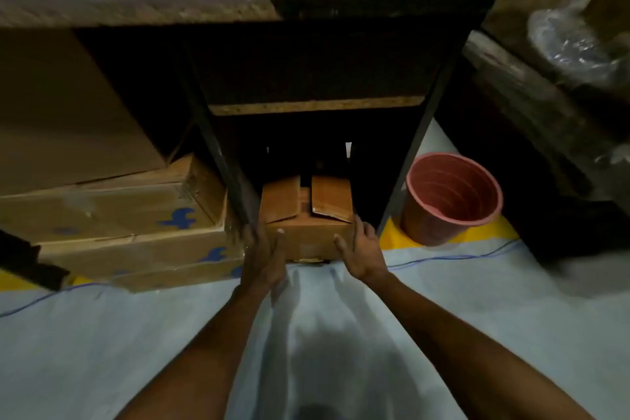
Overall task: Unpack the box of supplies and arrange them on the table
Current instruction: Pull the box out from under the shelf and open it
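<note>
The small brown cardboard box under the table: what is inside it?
The small brown cardboard box is held by the left hand and right hand. Its top flaps are nearly closed, with a narrow dark gap. The contents cannot be seen.

both bare forearms extend forward from the lower edge of the view and converge toward the centre. the left hand (264, 254) lies with its palm turned inward and its fingers laid along the left side of the box (308, 239), thumb on the front face; the right hand (361, 254) mirrors it on the right side, fingers wrapped round the right corner and thumb spread across the front. the wrists are roughly level and close together, the elbows well apart.
</note>
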Motion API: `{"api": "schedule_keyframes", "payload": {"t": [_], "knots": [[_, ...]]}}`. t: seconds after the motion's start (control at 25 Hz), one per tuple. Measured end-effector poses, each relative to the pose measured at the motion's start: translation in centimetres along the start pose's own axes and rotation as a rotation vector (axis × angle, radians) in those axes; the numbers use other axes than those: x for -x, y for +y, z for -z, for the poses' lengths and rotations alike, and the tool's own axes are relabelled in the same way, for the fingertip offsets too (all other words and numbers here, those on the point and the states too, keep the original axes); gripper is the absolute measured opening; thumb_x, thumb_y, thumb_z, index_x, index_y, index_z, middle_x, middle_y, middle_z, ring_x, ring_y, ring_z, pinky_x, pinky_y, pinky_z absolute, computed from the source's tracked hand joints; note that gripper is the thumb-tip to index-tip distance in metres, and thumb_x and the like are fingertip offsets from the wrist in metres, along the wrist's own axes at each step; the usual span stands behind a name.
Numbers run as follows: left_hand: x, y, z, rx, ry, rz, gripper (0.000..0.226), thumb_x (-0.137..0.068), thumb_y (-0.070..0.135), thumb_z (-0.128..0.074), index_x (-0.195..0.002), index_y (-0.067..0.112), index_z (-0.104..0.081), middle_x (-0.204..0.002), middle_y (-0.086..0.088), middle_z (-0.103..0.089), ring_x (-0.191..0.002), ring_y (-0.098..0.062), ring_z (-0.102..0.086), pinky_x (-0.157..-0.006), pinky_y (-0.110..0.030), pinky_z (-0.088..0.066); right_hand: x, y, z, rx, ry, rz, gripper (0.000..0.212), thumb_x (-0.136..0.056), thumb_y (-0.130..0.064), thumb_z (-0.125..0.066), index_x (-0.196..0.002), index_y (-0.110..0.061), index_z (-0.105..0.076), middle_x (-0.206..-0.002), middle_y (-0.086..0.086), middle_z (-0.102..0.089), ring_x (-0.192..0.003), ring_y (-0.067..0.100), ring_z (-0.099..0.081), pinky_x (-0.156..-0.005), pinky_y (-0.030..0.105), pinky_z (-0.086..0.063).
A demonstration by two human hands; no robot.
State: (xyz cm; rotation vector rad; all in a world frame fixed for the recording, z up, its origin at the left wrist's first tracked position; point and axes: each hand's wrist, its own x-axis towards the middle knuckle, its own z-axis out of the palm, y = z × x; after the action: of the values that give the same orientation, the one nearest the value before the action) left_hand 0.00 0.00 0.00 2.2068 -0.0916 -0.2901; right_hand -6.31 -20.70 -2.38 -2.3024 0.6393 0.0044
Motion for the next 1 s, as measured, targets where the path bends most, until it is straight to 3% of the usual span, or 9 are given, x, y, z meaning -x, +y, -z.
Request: {"api": "schedule_keyframes", "payload": {"t": [0.12,0.2,0.4,0.56,0.72,0.84,0.92,1.0], "knots": [[-0.7,-0.9,-2.2,-0.072,0.020,0.004,0.075,-0.095,0.065,-0.033,-0.154,0.034,0.000,-0.162,-0.001,0.000,-0.145,-0.035,-0.021,-0.114,-0.053,-0.029,-0.5,1.1,-2.3,-0.025,-0.007,0.027,0.092,-0.084,-0.076,-0.043,-0.154,-0.034,0.000,-0.160,0.007,-0.014,-0.143,0.035,-0.028,-0.113,0.056,-0.034],[-2.0,-1.7,-3.2,-0.012,-0.004,0.008,0.071,-0.094,0.065,-0.034,-0.153,0.041,-0.003,-0.163,0.002,0.006,-0.148,-0.035,-0.013,-0.116,-0.054,-0.023,-1.0,1.5,-3.5,-0.098,-0.041,0.029,0.102,-0.077,-0.081,-0.047,-0.152,-0.041,0.008,-0.161,0.005,-0.010,-0.144,0.035,-0.027,-0.113,0.057,-0.033],[-5.7,-3.6,-4.8,0.238,0.055,0.064,0.056,-0.097,0.058,-0.039,-0.150,0.046,-0.022,-0.161,-0.006,-0.011,-0.147,-0.034,-0.019,-0.117,-0.054,-0.022,-3.1,1.0,-4.6,-0.155,-0.050,-0.008,0.129,-0.056,-0.080,-0.071,-0.149,-0.048,0.013,-0.161,0.009,-0.002,-0.144,0.040,-0.023,-0.112,0.058,-0.034],[-4.9,-3.3,-5.4,0.347,0.092,0.103,0.051,-0.097,0.056,-0.041,-0.147,0.047,-0.033,-0.159,-0.006,-0.014,-0.145,-0.037,-0.023,-0.116,-0.058,-0.024,-1.8,-0.1,-3.9,-0.286,-0.076,-0.106,0.133,-0.050,-0.082,-0.073,-0.150,-0.049,0.008,-0.159,0.010,-0.004,-0.142,0.043,-0.025,-0.112,0.057,-0.035],[-0.4,-3.6,-5.6,0.388,0.134,0.097,0.047,-0.098,0.048,-0.046,-0.144,0.039,-0.043,-0.153,-0.006,-0.020,-0.139,-0.034,-0.030,-0.111,-0.046,-0.031,1.8,0.9,-2.8,-0.374,-0.078,-0.134,0.115,-0.057,-0.090,-0.059,-0.149,-0.051,-0.002,-0.158,0.009,-0.004,-0.142,0.042,-0.024,-0.113,0.055,-0.033],[2.9,-5.1,-4.9,0.205,0.150,0.065,0.034,-0.098,0.053,-0.041,-0.128,0.042,-0.051,-0.141,-0.012,-0.031,-0.125,-0.035,-0.041,-0.100,-0.044,-0.040,4.9,2.4,-2.9,-0.295,-0.053,-0.118,0.082,-0.069,-0.092,-0.040,-0.138,-0.053,-0.021,-0.149,0.009,-0.020,-0.135,0.040,-0.035,-0.108,0.052,-0.040],[2.5,-5.6,-3.4,0.033,0.090,-0.014,0.024,-0.096,0.056,-0.041,-0.116,0.043,-0.047,-0.130,-0.016,-0.041,-0.112,-0.034,-0.050,-0.089,-0.042,-0.047,4.5,2.8,-2.7,-0.219,-0.008,-0.103,0.056,-0.082,-0.082,-0.031,-0.125,-0.047,-0.032,-0.140,0.013,-0.035,-0.128,0.039,-0.042,-0.104,0.053,-0.042],[0.3,-4.9,-1.7,-0.016,0.058,-0.034,0.028,-0.096,0.044,-0.051,-0.120,0.032,-0.046,-0.131,-0.017,-0.044,-0.107,-0.031,-0.051,-0.087,-0.043,-0.049,1.9,2.1,-1.6,-0.133,-0.022,-0.073,0.038,-0.093,-0.064,-0.037,-0.119,-0.035,-0.035,-0.135,0.018,-0.043,-0.120,0.039,-0.047,-0.101,0.051,-0.043]]}}
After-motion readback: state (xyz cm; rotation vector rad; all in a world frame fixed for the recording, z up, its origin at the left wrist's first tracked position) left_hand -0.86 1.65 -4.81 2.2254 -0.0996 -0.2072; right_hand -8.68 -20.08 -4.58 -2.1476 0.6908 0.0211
